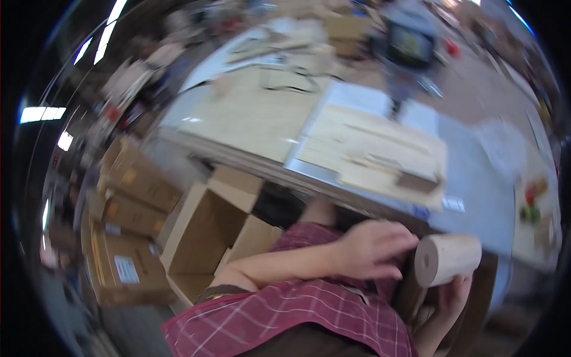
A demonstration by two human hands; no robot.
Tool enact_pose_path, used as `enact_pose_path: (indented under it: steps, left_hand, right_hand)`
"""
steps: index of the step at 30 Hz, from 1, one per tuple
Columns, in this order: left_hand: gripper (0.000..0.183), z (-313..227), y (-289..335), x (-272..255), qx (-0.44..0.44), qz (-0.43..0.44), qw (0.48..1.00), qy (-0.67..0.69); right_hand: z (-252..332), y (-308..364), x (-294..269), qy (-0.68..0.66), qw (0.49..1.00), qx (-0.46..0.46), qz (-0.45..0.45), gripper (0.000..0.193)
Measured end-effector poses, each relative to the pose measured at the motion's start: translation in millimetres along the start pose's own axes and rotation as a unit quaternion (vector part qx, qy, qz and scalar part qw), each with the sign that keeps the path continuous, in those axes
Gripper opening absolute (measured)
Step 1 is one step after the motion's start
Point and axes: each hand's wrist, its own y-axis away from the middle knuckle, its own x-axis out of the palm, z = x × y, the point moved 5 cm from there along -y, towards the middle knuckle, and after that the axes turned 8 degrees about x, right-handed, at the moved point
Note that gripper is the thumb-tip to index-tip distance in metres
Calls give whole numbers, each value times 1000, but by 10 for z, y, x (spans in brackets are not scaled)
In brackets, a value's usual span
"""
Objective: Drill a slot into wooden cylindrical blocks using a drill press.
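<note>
A pale wooden cylinder [455, 256] with a small hole in its end face is held up at the right, above an open cardboard box [485, 291]. My right hand [455, 293] grips it from below, fingers against its underside. My left hand [375, 247] reaches across my lap toward the holed end. Its fingers are stretched out and slightly apart, with a small gap to the cylinder and nothing in them. What lies inside the box under my right hand is mostly hidden.
The worktable ahead carries a light wooden jig board [380, 149] with a small block [417, 181] on it, below a blurred drill press [407, 44]. An open cardboard box [202, 232] stands at left, beside closed cartons [128, 262]. A plastic bag [502, 146] lies at right.
</note>
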Motion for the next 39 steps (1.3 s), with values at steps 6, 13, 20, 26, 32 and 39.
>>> enact_pose_path:
  steps: [6,13,20,26,32,39]
  left_hand:
    - [57,-74,297,-250,11,-122,990,-73]
    - [63,-36,555,-571,-109,-196,966,-127]
    - [71,120,630,-699,-154,-239,952,-114]
    - [81,297,683,-588,-251,-178,951,35]
    - [79,671,832,-691,-323,-261,889,192]
    - [79,1104,917,-1132,-328,-323,854,243]
  right_hand:
    - [-399,-364,1002,-31,978,138,155,55]
    - [-706,-646,1567,-15,958,214,192,51]
    - [-762,-700,1757,-38,962,236,131,49]
    - [-730,-612,1724,-13,951,254,174,47]
    - [-467,-621,1537,295,939,63,164,54]
    - [378,-1144,1074,554,771,-286,-126,51]
